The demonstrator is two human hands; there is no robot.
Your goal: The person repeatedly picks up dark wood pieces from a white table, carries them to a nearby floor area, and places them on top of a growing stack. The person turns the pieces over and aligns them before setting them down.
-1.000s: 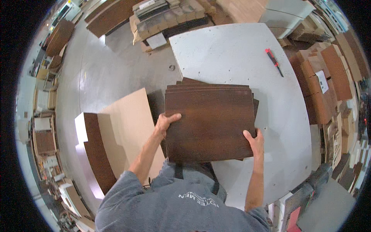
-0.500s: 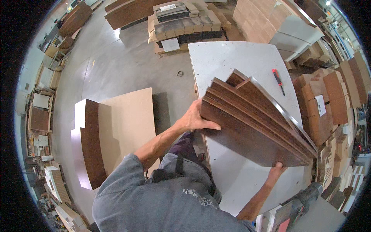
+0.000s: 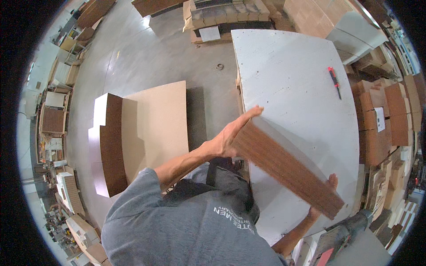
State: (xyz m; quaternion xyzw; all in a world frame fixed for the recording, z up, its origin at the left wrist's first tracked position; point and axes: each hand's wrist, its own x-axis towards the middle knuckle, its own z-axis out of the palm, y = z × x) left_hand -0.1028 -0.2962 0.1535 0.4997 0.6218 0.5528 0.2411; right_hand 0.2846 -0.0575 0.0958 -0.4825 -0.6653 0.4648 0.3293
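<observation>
Nearest us, over the desk's near left part, we hold the brown board stack aloft at a slant. Our left hand has its fingers clamped on the end by the desk's left edge; our right hand has its fingers curled round the end nearer the desk's right edge, its thumb hidden. Half a second ago the boards were fanned with their broad face towards us; now their long edges face up and lie nearly flush, so we judge the bundle far more even and easier to handle as one block. Left of the desk lies a tan panel; on the desk's farther right is a red-and-black tool.
</observation>
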